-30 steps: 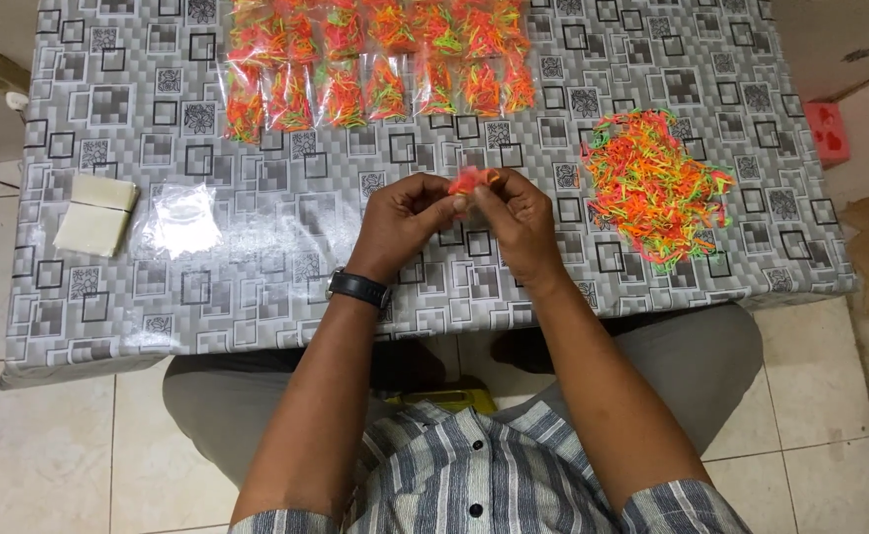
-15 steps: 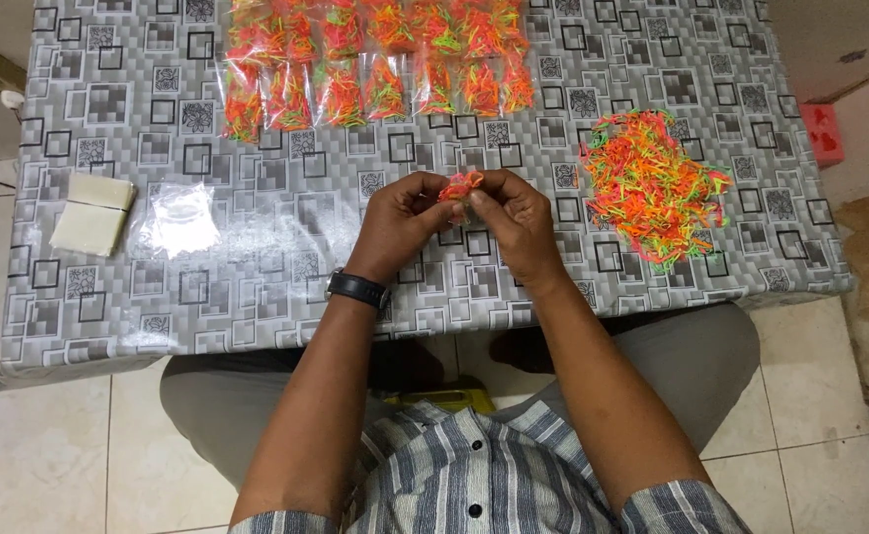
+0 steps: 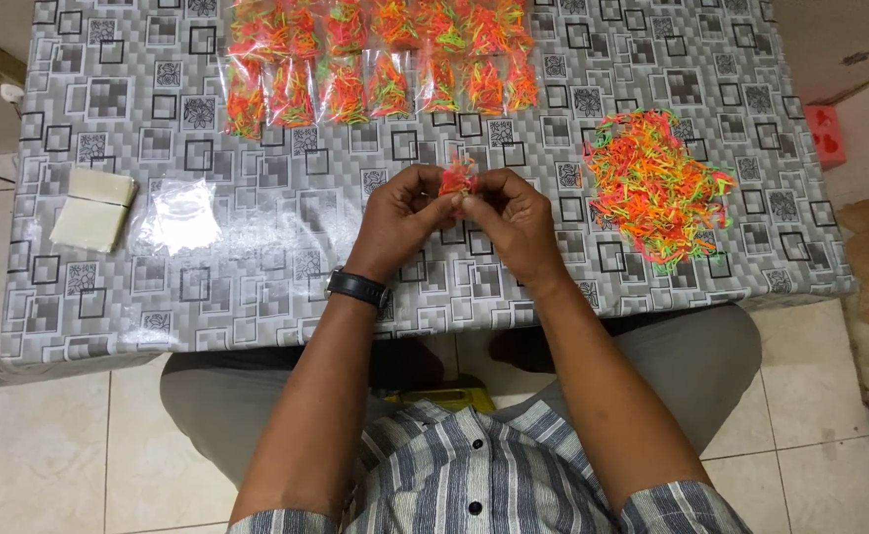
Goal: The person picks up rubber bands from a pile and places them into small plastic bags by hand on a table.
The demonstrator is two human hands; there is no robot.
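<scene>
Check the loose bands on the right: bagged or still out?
Out. The bands lie spread in a bare heap on the table, no bag around them, apart from the filled bags.

The person wore a short-sleeved shirt (image 3: pixel 474 475) striped in grey, white and dark blue, buttoned down the front with small dark buttons. Both forearms were bare below the sleeves. A black wristwatch (image 3: pixel 357 288) with a dark band sat on the left wrist. Grey trousers (image 3: pixel 696 361) covered the legs. The left hand (image 3: pixel 400 218) and right hand (image 3: pixel 516 222) bore no rings or gloves.
</scene>
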